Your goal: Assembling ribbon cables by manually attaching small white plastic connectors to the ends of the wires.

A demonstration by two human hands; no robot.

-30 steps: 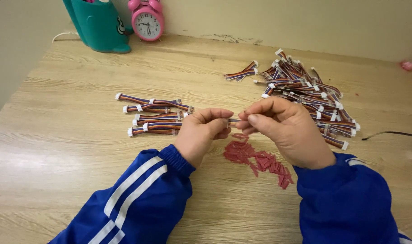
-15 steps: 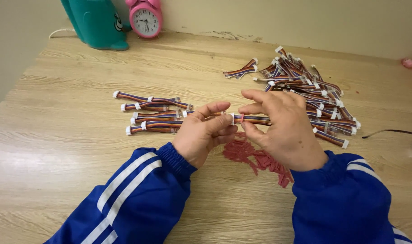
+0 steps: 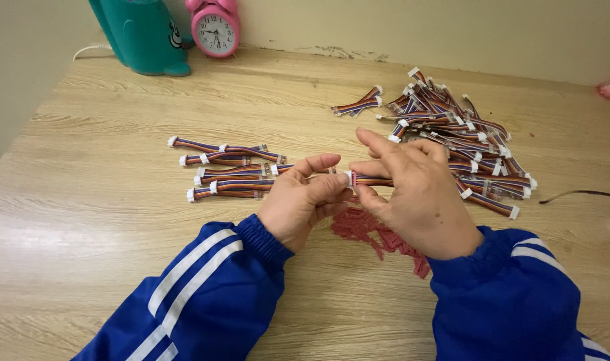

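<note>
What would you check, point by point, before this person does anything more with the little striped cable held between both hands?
1. Cable held by both hands: ok. The left hand and right hand pinch the striped cable above the table.
2. White connector end in sight: ok, it shows at the fingertips.
3. Firmness of the grip on the connector: cannot tell, fingers cover it.
4. Sorted cables kept apart from the loose pile: ok.
5. Red bits clear of the hands: not ok, they lie directly beneath.
</note>
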